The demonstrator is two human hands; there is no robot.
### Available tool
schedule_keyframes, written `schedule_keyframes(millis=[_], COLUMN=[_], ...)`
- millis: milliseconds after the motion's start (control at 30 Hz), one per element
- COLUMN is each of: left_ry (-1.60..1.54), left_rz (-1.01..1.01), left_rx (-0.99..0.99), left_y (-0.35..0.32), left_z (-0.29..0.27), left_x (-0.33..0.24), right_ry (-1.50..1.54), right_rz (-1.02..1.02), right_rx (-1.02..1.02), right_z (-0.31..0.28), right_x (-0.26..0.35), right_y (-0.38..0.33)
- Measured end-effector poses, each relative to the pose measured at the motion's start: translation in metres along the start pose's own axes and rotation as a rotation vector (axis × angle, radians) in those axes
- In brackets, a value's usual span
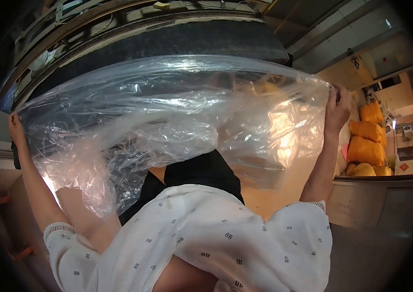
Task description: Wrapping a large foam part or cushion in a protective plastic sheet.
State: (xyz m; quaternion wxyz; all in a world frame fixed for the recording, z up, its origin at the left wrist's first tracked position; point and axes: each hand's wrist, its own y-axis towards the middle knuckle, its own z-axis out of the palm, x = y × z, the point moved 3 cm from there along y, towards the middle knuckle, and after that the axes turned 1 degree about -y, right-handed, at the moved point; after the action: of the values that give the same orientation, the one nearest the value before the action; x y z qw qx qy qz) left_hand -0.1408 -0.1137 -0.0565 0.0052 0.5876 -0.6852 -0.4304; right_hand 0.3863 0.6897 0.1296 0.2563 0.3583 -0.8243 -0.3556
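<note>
Plastic filled most of the head view: a large clear plastic sheet [167, 117], crumpled and glossy, stretched wide between both raised arms and blurring whatever lay behind it. Through it only a dark curved belt surface [177, 41] and a dark garment [201, 170] could be made out; the lower part of the sheet hung in folds that hid the floor on the left. The left hand [15, 127] was clenched on the sheet's left edge, fingers mostly lost in the film. The right hand [338, 109] gripped the right corner, closed on the bunched plastic (its fingertips were hard to see). White patterned sleeves [226, 238] covered the lower frame. Well off to the right, stacked yellow sacks [367, 141] sat beyond a counter edge [381, 180], clear of the sheet
</note>
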Motion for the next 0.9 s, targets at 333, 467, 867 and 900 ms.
schedule_keyframes(millis=[333,467,867,900], left_ry=[0.227,0.094,0.205,0.171], left_rz=[-0.285,-0.244,-0.199,-0.203], left_rx=[-0.189,-0.157,-0.146,-0.136], left_y=[-0.006,-0.007,-0.014,-0.015], left_z=[-0.019,-0.056,-0.048,-0.055], left_x=[0.028,0.073,0.044,0.05], right_ry=[0.137,0.457,1.065,1.288], right_rz=[-0.448,-0.262,-0.109,0.141], right_rx=[0.272,0.407,0.72,0.899], right_z=[0.143,0.157,0.187,0.181], right_x=[0.083,0.088,0.113,0.116], right_y=[-0.074,-0.064,-0.013,-0.023])
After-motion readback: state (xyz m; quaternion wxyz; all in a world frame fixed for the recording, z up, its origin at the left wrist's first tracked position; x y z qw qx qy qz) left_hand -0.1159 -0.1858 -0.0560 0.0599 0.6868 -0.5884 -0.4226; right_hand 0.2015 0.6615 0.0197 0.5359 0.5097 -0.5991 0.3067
